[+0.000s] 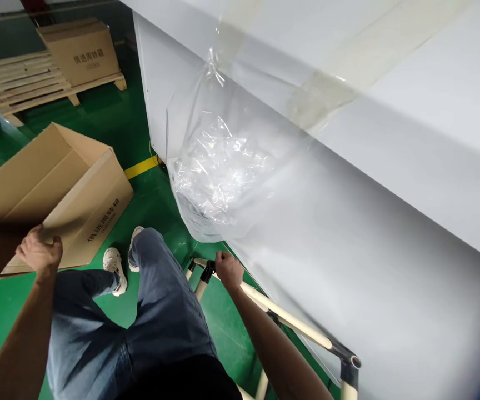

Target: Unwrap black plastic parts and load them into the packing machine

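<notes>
My left hand [40, 251] is closed on the edge of a flap of a large open cardboard box [56, 189] that lies tilted on the green floor at the left. My right hand [228, 270] is closed round a cream tube of a pipe frame [290, 319], beside a black joint. Just above that hand hangs a clear plastic bag [219, 172], taped to the side of a big white machine housing [390, 222]. The bag holds crumpled clear film.
My legs in jeans and white shoes [115, 264] stand between the box and the frame. A wooden pallet [27, 83] with a closed carton [82, 51] is at the far left. A yellow floor line [142, 166] runs to the machine.
</notes>
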Demonstrator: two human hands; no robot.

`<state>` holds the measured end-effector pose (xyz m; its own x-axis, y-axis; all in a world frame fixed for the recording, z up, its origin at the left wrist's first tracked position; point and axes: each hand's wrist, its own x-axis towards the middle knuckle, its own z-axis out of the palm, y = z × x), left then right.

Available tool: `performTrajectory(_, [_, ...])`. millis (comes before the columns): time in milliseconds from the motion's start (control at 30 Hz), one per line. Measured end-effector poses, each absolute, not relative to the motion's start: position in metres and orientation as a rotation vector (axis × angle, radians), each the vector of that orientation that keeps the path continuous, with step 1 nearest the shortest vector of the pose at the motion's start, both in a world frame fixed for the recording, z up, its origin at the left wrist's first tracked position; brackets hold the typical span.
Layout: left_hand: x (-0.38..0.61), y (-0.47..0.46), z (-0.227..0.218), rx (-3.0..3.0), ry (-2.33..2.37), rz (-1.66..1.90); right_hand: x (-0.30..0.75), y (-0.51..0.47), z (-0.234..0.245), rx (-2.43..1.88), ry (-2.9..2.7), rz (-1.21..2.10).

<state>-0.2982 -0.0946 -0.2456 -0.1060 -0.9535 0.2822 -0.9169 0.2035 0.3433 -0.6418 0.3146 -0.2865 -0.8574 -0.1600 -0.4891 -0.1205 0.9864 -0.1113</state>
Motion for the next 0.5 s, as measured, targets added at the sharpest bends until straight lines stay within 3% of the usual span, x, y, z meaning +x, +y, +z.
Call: performTrajectory(500, [-0.307, -0.0921, -0.248, 1.804, -2.058, -0.133, -0.6449, 0.3193, -0.2831, -0.242, 2.605, -0.055])
